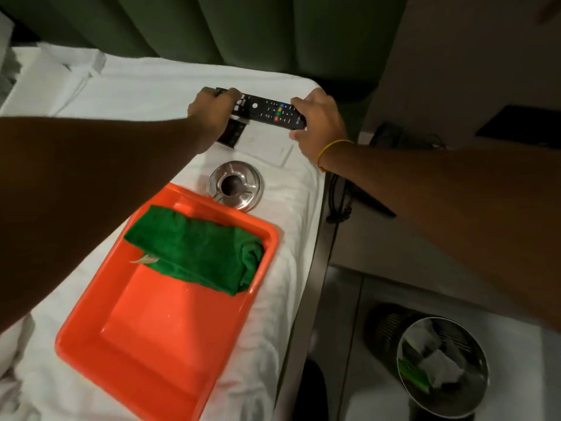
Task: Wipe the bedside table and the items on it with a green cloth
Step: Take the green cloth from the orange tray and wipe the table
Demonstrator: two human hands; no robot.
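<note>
A black TV remote (pixel 270 111) with coloured buttons is held over the white bed sheet (pixel 151 95), one end in each hand. My left hand (pixel 212 112) grips its far-left end and my right hand (pixel 318 123) grips its right end. Under the remote lies a white remote with a dark screen (pixel 258 145). A folded green cloth (pixel 197 253) rests in the upper part of an orange tray (pixel 145 338) on the bed. A round metal ashtray (pixel 235 185) sits between the tray and the remotes.
A dark bedside table (pixel 364 238) with black cables (pixel 340 208) stands right of the bed. A metal waste bin (pixel 443 363) with paper inside is on the floor at lower right. A green padded headboard (pixel 212 25) runs along the top.
</note>
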